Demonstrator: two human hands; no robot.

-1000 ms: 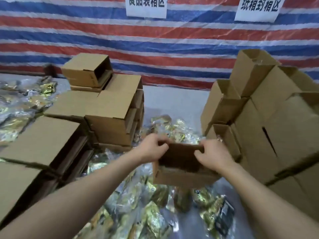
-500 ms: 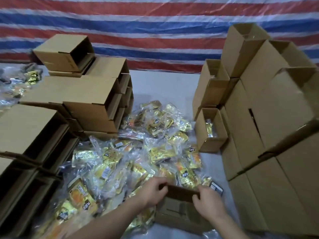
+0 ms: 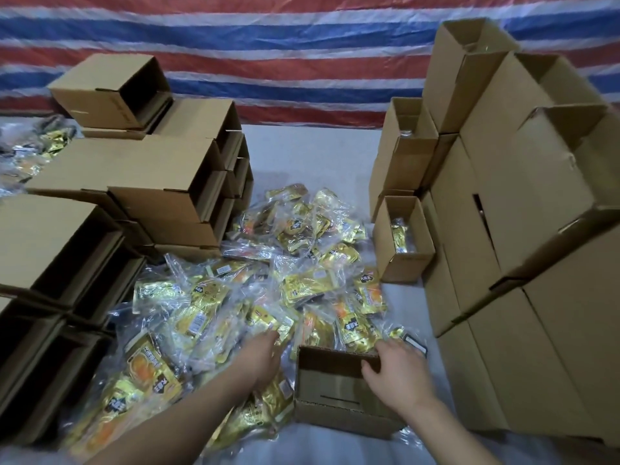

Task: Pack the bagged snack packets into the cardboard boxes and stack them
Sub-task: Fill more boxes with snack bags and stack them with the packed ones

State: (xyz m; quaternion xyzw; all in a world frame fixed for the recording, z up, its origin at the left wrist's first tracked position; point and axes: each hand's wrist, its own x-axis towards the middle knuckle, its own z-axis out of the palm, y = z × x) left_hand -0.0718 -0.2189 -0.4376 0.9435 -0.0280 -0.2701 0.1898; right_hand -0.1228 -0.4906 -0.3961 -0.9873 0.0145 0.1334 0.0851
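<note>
An open cardboard box (image 3: pixel 339 391) stands on the table in front of me, its inside bare. My right hand (image 3: pixel 399 374) grips the box's far right rim. My left hand (image 3: pixel 263 359) has left the box and lies on the pile of bagged snack packets (image 3: pixel 268 290) just left of it, fingers reaching into the clear bags of gold packets. Whether it holds a bag I cannot tell. A small upright box (image 3: pixel 404 239) at the right has a packet inside.
Empty boxes lying on their sides are stacked at the left (image 3: pixel 157 182). A tall stack of upright boxes (image 3: pixel 523 229) fills the right. More packets lie at the far left (image 3: pixel 33 152). A striped tarp (image 3: pixel 302 52) hangs behind the white table (image 3: pixel 312 156).
The box has come down from mid-air onto the table near me. My left hand let go of its rim and moved left onto the packet pile. My view tilted downward.
</note>
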